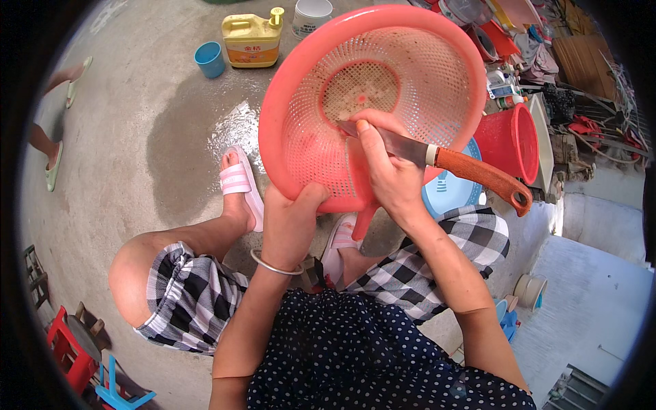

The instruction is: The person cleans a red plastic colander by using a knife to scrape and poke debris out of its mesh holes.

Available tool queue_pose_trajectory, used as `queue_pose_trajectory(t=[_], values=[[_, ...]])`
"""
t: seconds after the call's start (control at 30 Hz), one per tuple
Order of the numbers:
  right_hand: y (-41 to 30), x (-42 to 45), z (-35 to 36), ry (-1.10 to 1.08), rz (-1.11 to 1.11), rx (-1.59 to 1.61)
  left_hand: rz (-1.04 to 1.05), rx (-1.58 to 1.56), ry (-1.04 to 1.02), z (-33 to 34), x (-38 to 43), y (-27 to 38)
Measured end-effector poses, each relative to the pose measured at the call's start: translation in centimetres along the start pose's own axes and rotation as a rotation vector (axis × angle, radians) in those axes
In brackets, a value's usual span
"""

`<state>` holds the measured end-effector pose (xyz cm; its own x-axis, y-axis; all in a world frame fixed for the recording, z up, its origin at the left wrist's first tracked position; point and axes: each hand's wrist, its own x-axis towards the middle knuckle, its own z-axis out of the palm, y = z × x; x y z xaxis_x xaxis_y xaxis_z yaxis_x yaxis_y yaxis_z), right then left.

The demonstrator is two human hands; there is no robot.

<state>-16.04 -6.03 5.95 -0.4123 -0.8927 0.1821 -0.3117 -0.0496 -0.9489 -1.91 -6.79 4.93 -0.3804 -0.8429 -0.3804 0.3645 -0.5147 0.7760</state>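
Observation:
A red plastic colander (435, 56) is tilted so that its inside faces me, with brownish stains on its mesh base and wall. My left hand (294, 218) grips its near rim, the thumb inside the edge. In my right hand (387, 164) is a knife with an orange-brown handle (476, 171). The fingers and thumb pinch its blade, whose tip lies close to the colander's round base. A split or gap runs through the near wall beside the right hand, and a strip of red plastic hangs below the rim there.
A blue cup (209, 60), a yellow jug with a pump (252, 41) and a white bucket (311, 18) stand beyond wet concrete. A light-blue basin (451, 192) and red bucket (517, 143) are at right. Stools (77, 353) stand lower left; another person's feet (53, 156) are far left.

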Motion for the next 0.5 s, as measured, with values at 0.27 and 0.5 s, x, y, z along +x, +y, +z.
queue_pose_trajectory(t=[0.27, 0.5], values=[[0.5, 0.3, -1.4, -0.168, 0.010, -0.079, 0.014, 0.019, 0.008, -0.1, -0.1, 0.2], [0.0, -0.4, -0.5, -0.202, -0.010, -0.081, -0.029, -0.038, 0.013, -0.4, 0.1, 0.1]])
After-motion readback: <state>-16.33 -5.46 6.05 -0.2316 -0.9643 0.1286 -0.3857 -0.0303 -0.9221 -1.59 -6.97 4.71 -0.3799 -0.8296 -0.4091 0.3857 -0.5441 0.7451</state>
